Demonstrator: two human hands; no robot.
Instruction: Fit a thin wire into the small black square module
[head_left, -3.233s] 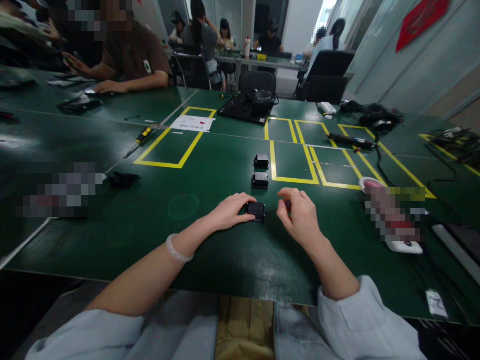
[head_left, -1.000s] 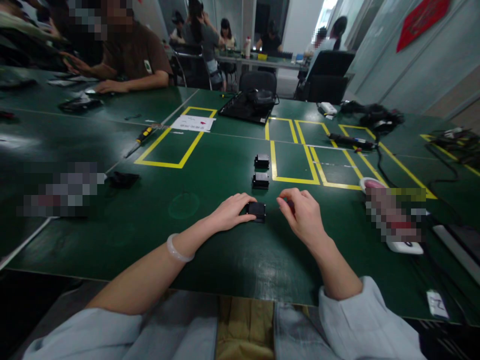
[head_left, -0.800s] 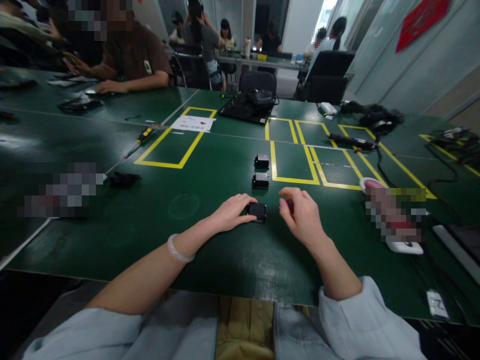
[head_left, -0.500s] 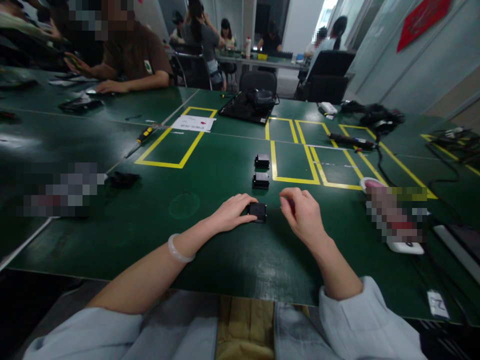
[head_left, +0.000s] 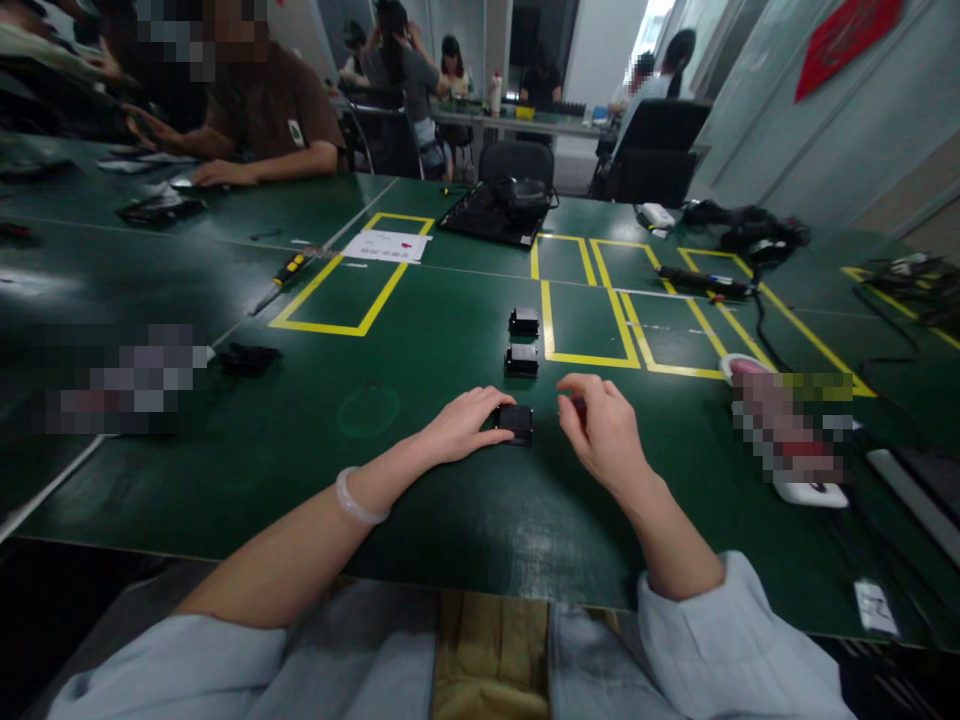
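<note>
Three small black box-shaped parts stand in a rough column on the green table [head_left: 450, 520]. My left hand [head_left: 466, 424] has its thumb and fingers around the left side of the nearest black part [head_left: 517, 422], which rests on the tabletop. Just beyond it are the middle black part [head_left: 522, 360] and the far black part [head_left: 524, 321], both untouched. To the right of the held part, my right hand [head_left: 604, 425] hovers with its fingers curled and the thumb near the index finger. Whatever may be between those fingertips is too small or hidden to make out.
Left of me lie a yellow-black screwdriver [head_left: 281, 280], a paper sheet [head_left: 386, 246] and a dark crumpled item [head_left: 249, 359]. A black tray [head_left: 487, 222] stands ahead. On the right are a black stick-shaped tool [head_left: 705, 282] with a cable and a white-edged device [head_left: 814, 494]. A co-worker [head_left: 277, 110] sits across.
My right hand has shifted very slightly left, towards the nearest black part. The left hand and the three parts stay in place.
</note>
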